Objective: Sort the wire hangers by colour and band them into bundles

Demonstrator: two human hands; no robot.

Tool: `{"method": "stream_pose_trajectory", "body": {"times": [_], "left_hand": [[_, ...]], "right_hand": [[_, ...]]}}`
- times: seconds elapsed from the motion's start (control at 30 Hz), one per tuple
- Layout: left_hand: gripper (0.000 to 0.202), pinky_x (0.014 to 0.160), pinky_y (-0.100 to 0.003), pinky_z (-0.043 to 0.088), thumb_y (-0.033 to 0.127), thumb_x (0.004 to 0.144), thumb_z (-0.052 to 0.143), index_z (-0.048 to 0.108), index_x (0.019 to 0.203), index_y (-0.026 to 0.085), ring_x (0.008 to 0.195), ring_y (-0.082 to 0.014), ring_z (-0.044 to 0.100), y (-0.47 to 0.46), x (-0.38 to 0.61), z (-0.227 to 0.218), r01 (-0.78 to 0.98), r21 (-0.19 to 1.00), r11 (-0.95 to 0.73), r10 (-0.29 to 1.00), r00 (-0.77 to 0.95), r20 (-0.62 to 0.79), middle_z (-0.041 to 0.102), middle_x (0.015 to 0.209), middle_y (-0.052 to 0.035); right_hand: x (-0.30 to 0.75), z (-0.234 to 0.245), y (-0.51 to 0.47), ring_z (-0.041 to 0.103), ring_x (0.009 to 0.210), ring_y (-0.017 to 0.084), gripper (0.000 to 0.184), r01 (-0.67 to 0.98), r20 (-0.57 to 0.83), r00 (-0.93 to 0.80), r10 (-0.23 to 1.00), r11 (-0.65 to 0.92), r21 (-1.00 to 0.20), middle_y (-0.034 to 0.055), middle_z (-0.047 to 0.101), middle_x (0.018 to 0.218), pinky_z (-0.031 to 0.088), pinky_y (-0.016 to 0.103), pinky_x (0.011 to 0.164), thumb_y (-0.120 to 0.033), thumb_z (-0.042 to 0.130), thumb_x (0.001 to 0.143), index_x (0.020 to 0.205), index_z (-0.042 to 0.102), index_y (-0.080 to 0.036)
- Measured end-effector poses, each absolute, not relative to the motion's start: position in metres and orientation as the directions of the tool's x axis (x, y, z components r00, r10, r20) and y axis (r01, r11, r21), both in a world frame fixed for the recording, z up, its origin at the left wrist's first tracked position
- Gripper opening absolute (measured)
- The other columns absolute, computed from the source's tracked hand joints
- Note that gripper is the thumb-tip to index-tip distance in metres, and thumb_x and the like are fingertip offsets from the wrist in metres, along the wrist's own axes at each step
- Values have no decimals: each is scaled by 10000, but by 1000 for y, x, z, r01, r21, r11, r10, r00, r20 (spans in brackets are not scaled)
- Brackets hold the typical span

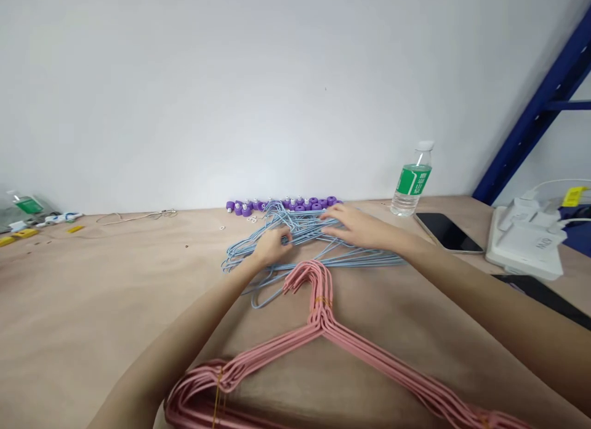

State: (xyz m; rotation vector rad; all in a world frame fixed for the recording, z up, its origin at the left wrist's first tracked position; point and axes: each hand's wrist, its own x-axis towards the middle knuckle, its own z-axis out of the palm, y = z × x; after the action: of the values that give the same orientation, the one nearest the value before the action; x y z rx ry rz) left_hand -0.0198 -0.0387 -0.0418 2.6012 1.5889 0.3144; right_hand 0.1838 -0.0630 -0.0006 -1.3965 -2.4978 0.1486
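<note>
A loose pile of blue wire clothes hangers (307,233) lies on the table before the wall. My left hand (273,245) is closed at the pile's left part, thumb and fingers curled on the blue hangers. Over the right part rests my right hand (351,226), its fingers apart and touching or just above the wires. Nearer to me lies a neat bundle of pink clothes hangers (321,324), hooks pointing away from me. Thin yellow ties circle it at the neck and at the left shoulder. My left forearm covers part of its left side.
Purple caps with white tips (247,208) line the wall behind the pile. To the right are a water bottle (412,181), a phone (449,232), a white power strip (521,247) and a dark device (545,296). Small yellow pieces (23,234) and a cord (133,217) lie left.
</note>
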Motion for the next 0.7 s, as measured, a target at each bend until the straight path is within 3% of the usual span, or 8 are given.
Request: {"method": "stream_pose_trajectory", "body": {"times": [0.1, 0.17, 0.23, 0.33, 0.43, 0.57, 0.7], "left_hand": [[48, 835, -284, 450, 204, 719, 632, 632, 722, 156, 949, -180, 570, -51, -24, -43, 823, 247, -511, 859, 494, 131, 631, 986, -47], [67, 835, -270, 448, 219, 734, 606, 649, 701, 181, 1002, -192, 554, -57, -27, -44, 806, 277, -522, 852, 508, 129, 649, 954, -40], [122, 842, -281, 446, 201, 767, 553, 658, 707, 186, 1024, -202, 546, -59, -30, -44, 817, 287, -500, 866, 479, 147, 658, 928, -45], [159, 886, -336, 417, 172, 800, 493, 651, 790, 160, 992, -213, 552, -52, -35, -41, 868, 273, -414, 905, 361, 225, 637, 977, -79], [160, 917, -410, 382, 193, 809, 507, 618, 900, 123, 1020, -239, 524, -35, -41, -36, 914, 271, -301, 932, 221, 288, 604, 1017, -115], [142, 817, -389, 450, 236, 825, 531, 587, 868, 113, 884, -183, 568, -5, -50, -32, 931, 314, -185, 960, 103, 262, 605, 909, -61], [230, 804, -396, 462, 286, 842, 518, 542, 1000, 120, 924, -186, 548, 19, -59, -32, 921, 371, -122, 964, 20, 266, 561, 1023, -71]], "right_hand": [[167, -11, -11, 425, 1168, 294, 443, 850, 184, -463, 867, 493, -185, 197, 478, 1248, 354, 421, 937, -193, 563, 775, 1198, 512, -73], [160, -24, 10, 491, 1103, 293, 433, 828, 143, -510, 848, 529, -188, 167, 553, 1173, 394, 396, 898, -160, 656, 689, 1114, 591, -118], [157, -35, 20, 555, 1016, 256, 310, 790, 119, -568, 814, 580, -200, 117, 624, 1070, 417, 339, 867, -146, 682, 658, 967, 671, -163], [160, -41, 25, 568, 984, 225, 145, 741, 142, -617, 774, 632, -227, 90, 641, 1044, 415, 291, 840, -151, 633, 708, 830, 707, -176], [164, -42, 24, 609, 816, 183, 172, 715, 149, -630, 762, 644, -272, 66, 684, 899, 433, 252, 718, -176, 552, 779, 853, 706, -169], [167, -43, 19, 595, 666, 153, 210, 706, 176, -608, 774, 629, -325, 43, 690, 767, 412, 229, 633, -183, 500, 809, 884, 695, -163], [167, -41, 15, 576, 655, 149, 193, 715, 236, -551, 800, 599, -361, 50, 675, 752, 393, 225, 623, -157, 488, 795, 825, 678, -150]]}}
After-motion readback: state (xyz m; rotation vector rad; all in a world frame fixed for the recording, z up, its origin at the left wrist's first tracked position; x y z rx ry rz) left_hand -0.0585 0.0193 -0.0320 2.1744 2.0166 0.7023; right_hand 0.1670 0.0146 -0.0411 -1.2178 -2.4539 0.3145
